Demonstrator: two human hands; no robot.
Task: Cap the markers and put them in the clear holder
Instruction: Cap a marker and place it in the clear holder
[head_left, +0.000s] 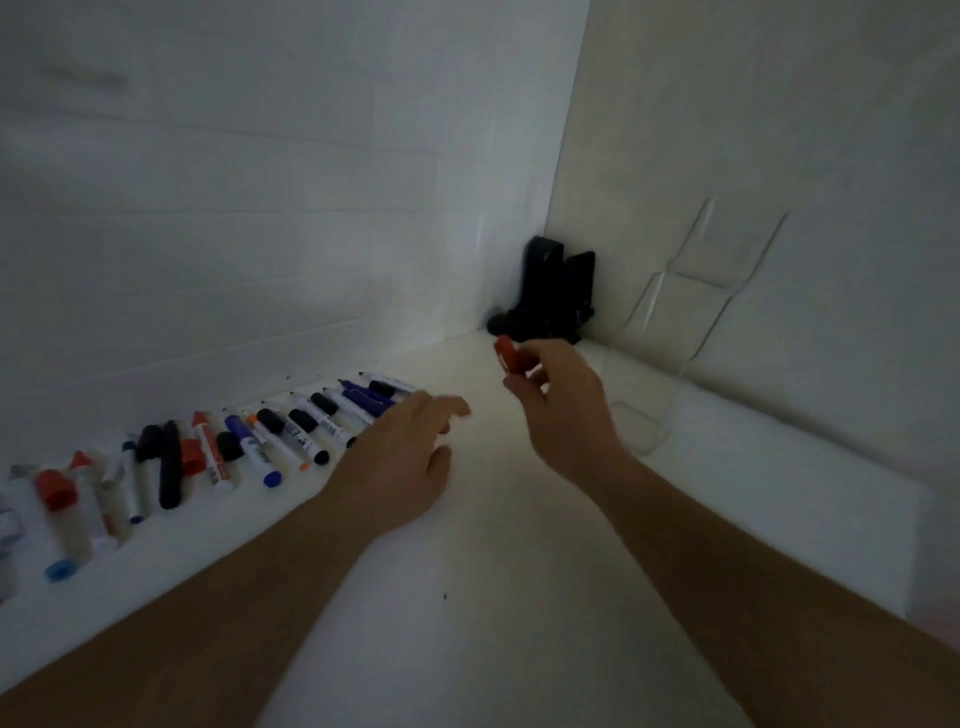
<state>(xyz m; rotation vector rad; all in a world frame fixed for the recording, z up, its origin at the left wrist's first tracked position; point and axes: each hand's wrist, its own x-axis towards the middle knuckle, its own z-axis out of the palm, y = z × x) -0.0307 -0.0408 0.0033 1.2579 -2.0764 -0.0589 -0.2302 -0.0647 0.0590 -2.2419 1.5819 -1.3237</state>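
I read the task as barely begun. The markers lie in a long row along the foot of the wall, running from about eight o'clock toward ten o'clock in my view. Several show bare tips, and loose caps sit among them: black ones, a blue one and red ones. The clear holder stands against the right-hand wall at about two o'clock, well apart from the row, and as far as I can see through it, it holds no marker.

My right hand is raised just left of the holder, fingers curled, pinching a small red piece at the fingertips. It looks to me like a cap, though blur keeps me from being sure. My left hand reaches toward the near end of the row at about nine o'clock, fingers loosely spread and holding nothing; I cannot tell whether the fingertips touch a marker.

Beyond the right hand, a black object sits in the corner at about one o'clock. Everything rests on a white table.
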